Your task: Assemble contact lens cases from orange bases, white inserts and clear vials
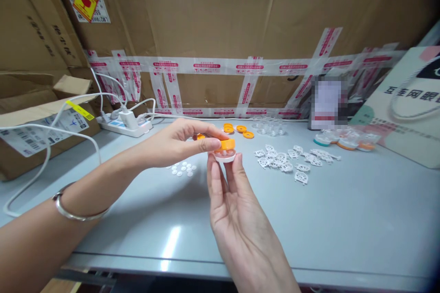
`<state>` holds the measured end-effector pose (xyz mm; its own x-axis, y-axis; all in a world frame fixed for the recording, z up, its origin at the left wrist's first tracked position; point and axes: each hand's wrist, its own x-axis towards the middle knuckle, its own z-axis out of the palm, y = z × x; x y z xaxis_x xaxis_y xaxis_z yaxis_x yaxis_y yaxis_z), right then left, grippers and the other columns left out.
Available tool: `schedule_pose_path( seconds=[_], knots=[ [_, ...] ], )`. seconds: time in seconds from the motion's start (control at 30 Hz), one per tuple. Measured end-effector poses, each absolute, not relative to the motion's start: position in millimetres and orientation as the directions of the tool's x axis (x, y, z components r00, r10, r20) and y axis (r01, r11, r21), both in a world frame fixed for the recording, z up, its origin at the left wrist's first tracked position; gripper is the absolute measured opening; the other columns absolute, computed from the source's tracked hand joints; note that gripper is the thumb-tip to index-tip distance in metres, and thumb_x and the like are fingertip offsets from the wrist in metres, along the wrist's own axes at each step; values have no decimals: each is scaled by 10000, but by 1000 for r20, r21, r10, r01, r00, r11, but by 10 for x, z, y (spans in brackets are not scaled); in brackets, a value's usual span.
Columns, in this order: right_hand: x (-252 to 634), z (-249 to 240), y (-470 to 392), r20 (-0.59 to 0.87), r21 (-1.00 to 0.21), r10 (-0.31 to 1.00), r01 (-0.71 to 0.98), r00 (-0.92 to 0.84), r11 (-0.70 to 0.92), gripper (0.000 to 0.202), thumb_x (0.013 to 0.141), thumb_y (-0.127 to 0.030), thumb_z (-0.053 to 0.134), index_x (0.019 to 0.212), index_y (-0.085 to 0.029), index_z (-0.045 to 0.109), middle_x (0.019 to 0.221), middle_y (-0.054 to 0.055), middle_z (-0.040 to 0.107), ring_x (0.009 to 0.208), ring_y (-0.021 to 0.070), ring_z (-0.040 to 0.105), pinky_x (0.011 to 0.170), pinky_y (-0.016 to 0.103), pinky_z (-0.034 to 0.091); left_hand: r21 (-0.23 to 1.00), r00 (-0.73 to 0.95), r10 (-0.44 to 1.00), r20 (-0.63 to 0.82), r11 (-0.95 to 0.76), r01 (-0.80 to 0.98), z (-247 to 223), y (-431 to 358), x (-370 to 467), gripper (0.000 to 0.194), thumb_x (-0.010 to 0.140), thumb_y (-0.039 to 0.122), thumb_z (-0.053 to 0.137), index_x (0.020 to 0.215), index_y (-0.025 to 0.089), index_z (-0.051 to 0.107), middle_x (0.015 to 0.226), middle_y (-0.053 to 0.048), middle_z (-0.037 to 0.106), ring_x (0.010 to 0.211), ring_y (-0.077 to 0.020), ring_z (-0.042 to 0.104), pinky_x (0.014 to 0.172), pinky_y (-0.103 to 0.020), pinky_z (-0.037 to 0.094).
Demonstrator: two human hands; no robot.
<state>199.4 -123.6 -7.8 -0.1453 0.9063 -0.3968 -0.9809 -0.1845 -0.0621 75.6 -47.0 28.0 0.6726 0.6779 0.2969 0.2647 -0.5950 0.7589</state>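
My left hand [182,143] pinches an orange ring-shaped cap [227,144] between thumb and fingers. Directly beneath it, the raised fingertips of my right hand [233,192] grip a round clear and white piece [225,156]. The cap is right over this piece; whether they are joined I cannot tell. Several orange rings [247,134] lie on the table behind my hands. Small white discs [184,168] are scattered below my left wrist. To the right of my hands is a loose pile of white openwork parts [282,161].
Clear round parts [270,126] stand at the back. A phone [327,103] leans on the large carton. Wrapped coloured pieces [347,138] and a printed bag [405,105] are at right. A power strip [127,126] with white cables and an open box [41,123] are at left.
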Motion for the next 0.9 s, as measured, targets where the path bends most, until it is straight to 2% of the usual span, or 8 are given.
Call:
schedule_pose_path(
  seconds=[0.5, 0.9],
  knots=[
    [1989, -81, -1241, -390, -88, 914, -983, -113, -159, 153, 782, -213, 626, 914, -143, 659, 936, 28, 718, 935, 102, 658, 816, 187, 538, 823, 700, 673, 240, -523, 220, 305, -475, 715, 273, 844, 297, 559, 1096, 219, 631, 1046, -58, 681, 932, -193, 646, 805, -296, 525],
    [1997, -78, -1225, -397, -11, 899, -978, -185, -207, 228, 774, -184, 637, 993, -122, 634, 977, 42, 693, 999, 116, 631, 812, 160, 534, 886, 742, 643, 187, -437, 156, 321, -449, 684, 275, 849, 190, 552, 1114, 210, 624, 1083, -57, 670, 1021, -189, 613, 878, -281, 492]
  ],
)
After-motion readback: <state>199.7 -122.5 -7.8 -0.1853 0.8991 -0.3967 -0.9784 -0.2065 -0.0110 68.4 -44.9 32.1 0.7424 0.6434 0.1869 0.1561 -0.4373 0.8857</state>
